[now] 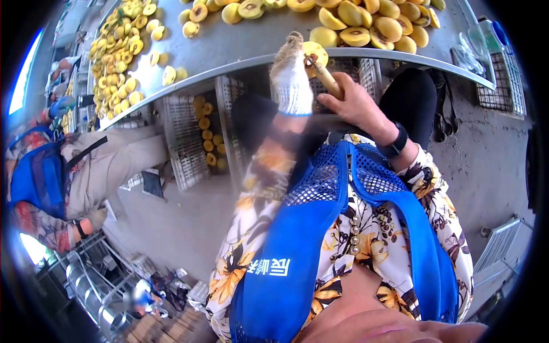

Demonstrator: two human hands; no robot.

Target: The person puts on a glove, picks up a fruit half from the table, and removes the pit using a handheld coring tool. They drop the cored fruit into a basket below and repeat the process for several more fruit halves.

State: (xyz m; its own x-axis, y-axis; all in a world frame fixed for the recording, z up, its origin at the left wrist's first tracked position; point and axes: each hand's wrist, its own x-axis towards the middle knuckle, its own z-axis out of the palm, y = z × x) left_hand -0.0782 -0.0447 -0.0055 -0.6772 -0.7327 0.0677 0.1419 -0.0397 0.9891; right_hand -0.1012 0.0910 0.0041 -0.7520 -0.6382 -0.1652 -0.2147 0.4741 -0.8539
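My left hand (293, 80), in a white knitted glove with a brownish fingertip area, holds a halved yellow peach (318, 51) just over the near edge of the metal table (251, 43). My bare right hand (357, 103), with a dark watch on the wrist, is closed around a wooden-handled pitting tool (327, 78). The tool's tip meets the reddish-brown middle of the peach half; its exact shape is hard to make out. Beyond my hands lies a pile of halved yellow peaches (389, 28), some cut side up.
More peach halves (117, 68) cover the table's left side. Under the table stands a plastic crate (186, 143) with peach halves inside. Another crate (500, 86) is at the right, by a clear plastic bag (466, 57). A co-worker in a blue vest (40, 171) is at the left.
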